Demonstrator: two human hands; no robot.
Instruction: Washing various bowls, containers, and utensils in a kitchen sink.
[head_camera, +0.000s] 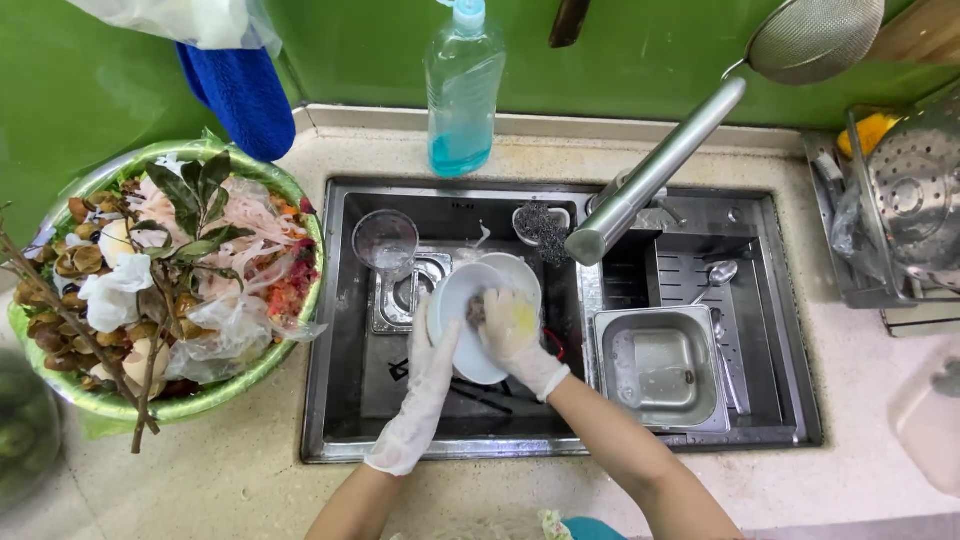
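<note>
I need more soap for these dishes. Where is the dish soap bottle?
The dish soap bottle stands on the counter behind the sink, against the green wall, left of the faucet.

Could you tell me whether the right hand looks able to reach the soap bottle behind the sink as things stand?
Probably yes: the right hand is busy scrubbing the white bowl, but nothing stands between it and the soap bottle.

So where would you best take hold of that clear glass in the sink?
Grip the clear glass around its side wall, coming from above and the left. It stands upright, mouth up, in the sink beyond the gloved left hand; the white bowl crowds its right side.
</note>
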